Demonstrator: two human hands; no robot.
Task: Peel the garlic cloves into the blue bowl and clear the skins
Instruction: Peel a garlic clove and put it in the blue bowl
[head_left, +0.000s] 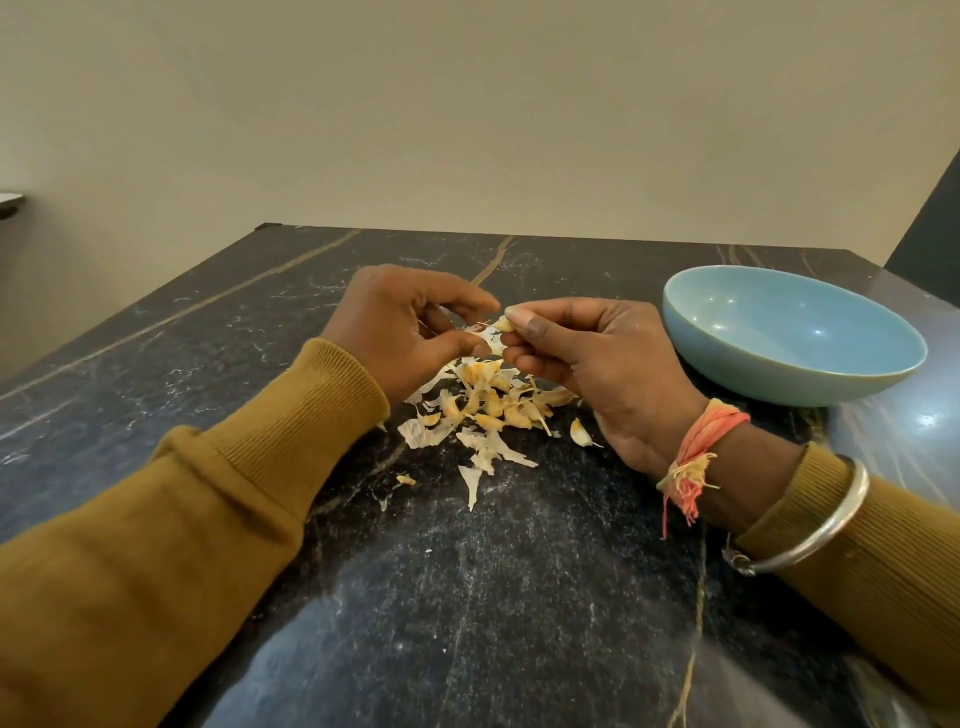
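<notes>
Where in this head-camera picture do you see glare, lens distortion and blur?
Head view: glare patches sit inside the blue bowl and on the dark marble table near its right edge; wide-angle distortion bows the table's edges outward; the hands, left and right, and the garlic skins look slightly soft.

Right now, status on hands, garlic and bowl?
Right hand pinching a garlic clove, left hand pulling its skin. Blue bowl empty, at right. Pile of cloves and skins on the table, nothing in the way.
</notes>
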